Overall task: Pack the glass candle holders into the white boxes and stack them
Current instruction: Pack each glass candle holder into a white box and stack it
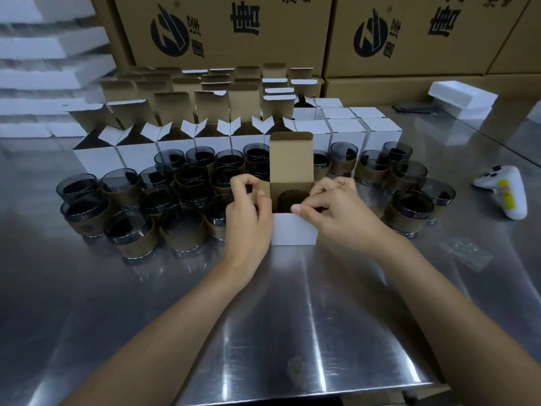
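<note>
A small white box (pixel 293 230) stands on the steel table (pixel 292 317) in front of me, its brown lid flap upright. Inside it sits a dark glass candle holder (pixel 288 200). My left hand (pixel 248 212) pinches the box's left side flap. My right hand (pixel 330 206) pinches the right side flap, folded in over the opening. Several more smoky glass holders with brown sleeves (pixel 131 212) stand to the left, behind and to the right (pixel 409 206) of the box.
Rows of open white boxes (pixel 187 133) stand behind the glasses, with closed white boxes (pixel 363 127) at the right. Large printed cartons (pixel 234 30) wall the back. A white handheld controller (pixel 506 191) lies at the right; foam blocks (pixel 462 98) lie beyond it.
</note>
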Tool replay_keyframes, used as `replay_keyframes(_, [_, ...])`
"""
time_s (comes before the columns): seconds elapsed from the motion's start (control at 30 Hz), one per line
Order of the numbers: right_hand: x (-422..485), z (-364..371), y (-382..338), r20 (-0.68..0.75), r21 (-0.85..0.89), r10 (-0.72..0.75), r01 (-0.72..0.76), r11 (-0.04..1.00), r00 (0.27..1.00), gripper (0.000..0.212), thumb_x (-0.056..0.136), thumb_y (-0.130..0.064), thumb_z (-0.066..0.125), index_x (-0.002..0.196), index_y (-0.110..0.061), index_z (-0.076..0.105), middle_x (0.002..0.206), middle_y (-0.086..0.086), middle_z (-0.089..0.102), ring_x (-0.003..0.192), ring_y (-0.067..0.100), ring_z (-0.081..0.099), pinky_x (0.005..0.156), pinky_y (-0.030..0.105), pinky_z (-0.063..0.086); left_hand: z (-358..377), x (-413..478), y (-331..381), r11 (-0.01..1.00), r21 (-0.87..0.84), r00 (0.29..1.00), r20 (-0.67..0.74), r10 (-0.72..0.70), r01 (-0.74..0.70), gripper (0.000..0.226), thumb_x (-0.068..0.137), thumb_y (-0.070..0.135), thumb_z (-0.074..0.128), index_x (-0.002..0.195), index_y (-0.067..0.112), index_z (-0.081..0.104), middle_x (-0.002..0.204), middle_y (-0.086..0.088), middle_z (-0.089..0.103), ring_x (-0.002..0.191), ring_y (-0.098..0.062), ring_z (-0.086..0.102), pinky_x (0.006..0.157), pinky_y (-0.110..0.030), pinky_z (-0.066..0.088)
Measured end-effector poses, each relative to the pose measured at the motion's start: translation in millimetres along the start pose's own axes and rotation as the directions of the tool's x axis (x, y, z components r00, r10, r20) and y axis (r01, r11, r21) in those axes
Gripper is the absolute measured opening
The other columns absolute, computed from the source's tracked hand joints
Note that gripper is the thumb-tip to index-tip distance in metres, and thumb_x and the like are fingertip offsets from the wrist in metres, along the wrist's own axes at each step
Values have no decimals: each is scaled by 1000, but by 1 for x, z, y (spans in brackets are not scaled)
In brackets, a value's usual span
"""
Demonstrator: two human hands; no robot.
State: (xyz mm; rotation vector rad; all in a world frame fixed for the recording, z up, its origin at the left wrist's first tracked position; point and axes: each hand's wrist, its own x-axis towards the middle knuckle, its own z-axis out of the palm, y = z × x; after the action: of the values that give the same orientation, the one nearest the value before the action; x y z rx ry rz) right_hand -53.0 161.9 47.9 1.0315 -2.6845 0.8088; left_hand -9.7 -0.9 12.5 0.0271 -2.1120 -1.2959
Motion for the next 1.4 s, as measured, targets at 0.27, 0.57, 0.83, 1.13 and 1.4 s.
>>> replay_keyframes(0.27, [11, -6, 23, -201, 878, 624, -145, 457, 755, 46, 91, 9, 34, 115, -16, 64, 114, 5, 69, 96, 14, 62, 87, 26, 48, -4, 2, 2, 975, -224, 996, -86, -28, 9, 21, 102, 21, 29, 120, 26, 39, 55, 10, 52, 42, -10, 47, 43, -23, 40])
replay_keyframes(0.57, [14, 23, 31, 210, 841, 445, -393, 373, 870, 36, 94, -18, 49, 129, -16, 61, 112, 3, 70, 101, 17, 65, 88, 30, 46, -3, 2, 2, 966, -257, 995, -96, -29, 3, 25, 102, 10, 30, 122, 22, 39, 63, 7, 50, 43, -9, 48, 45, -19, 41])
replay_keyframes(0.83, [13, 33, 26, 147, 831, 426, -345, 436, 893, 25, 81, -31, 52, 92, -27, 74, 93, 1, 73, 83, 11, 67, 74, 24, 50, 1, 3, 0, 989, -142, 999, 10, -35, 36, 18, 99, 12, 48, 112, 24, 46, 74, -2, 58, 56, -16, 53, 57, -29, 47])
replay_keyframes(1.13, [12, 37, 22, 44, 829, 433, -274, 487, 901, 25, 92, -20, 50, 101, -31, 71, 107, -3, 72, 102, 15, 66, 95, 35, 50, 5, 4, 3, 969, -219, 991, 87, -99, 117, 21, 89, 0, 58, 95, 19, 55, 63, 7, 40, 58, -10, 43, 63, -25, 42])
replay_keyframes(1.4, [12, 33, 23, -28, 905, 365, -132, 405, 930, 38, 94, 0, 46, 115, -28, 59, 106, -14, 71, 95, 5, 67, 70, 17, 52, 9, 5, -2, 943, -294, 988, 55, -145, 155, 43, 88, -1, 59, 120, 23, 43, 63, 9, 43, 62, -8, 47, 68, -23, 44])
